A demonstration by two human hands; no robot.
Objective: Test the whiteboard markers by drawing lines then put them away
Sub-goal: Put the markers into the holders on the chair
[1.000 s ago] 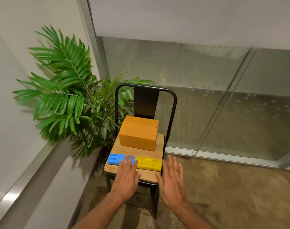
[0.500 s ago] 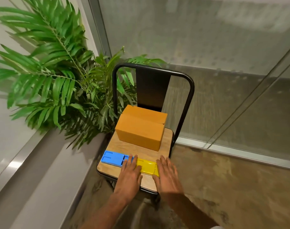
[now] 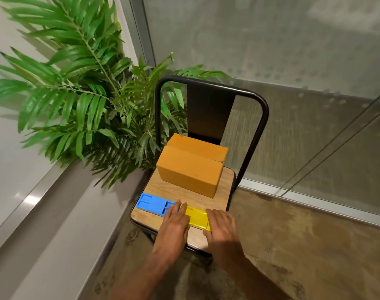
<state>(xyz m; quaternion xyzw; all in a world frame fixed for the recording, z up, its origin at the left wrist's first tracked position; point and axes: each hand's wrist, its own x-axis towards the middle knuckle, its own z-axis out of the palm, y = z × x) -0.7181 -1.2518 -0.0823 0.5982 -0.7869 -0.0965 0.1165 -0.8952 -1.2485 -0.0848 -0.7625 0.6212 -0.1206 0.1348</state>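
Note:
A flat blue plastic piece [image 3: 151, 203] and a flat yellow plastic piece [image 3: 197, 215] lie end to end along the front of a wooden chair seat [image 3: 184, 194]. Behind them stands a closed orange cardboard box [image 3: 190, 167]. My left hand [image 3: 176, 221] lies flat over the joint between blue and yellow, fingers straight. My right hand [image 3: 221, 224] rests on the yellow piece's right end, fingers slightly bent over its edge. No whiteboard markers are in view.
The chair has a black metal backrest [image 3: 210, 113]. A leafy green plant [image 3: 87, 94] fills the corner to the left. Glass panels [image 3: 293, 61] stand behind and to the right. A grey ledge [image 3: 55, 213] runs along the left wall. Concrete floor [image 3: 303, 245] lies to the right.
The view has closed in on the chair. Both hands have come down from hovering at the seat's front onto the blue and yellow pieces.

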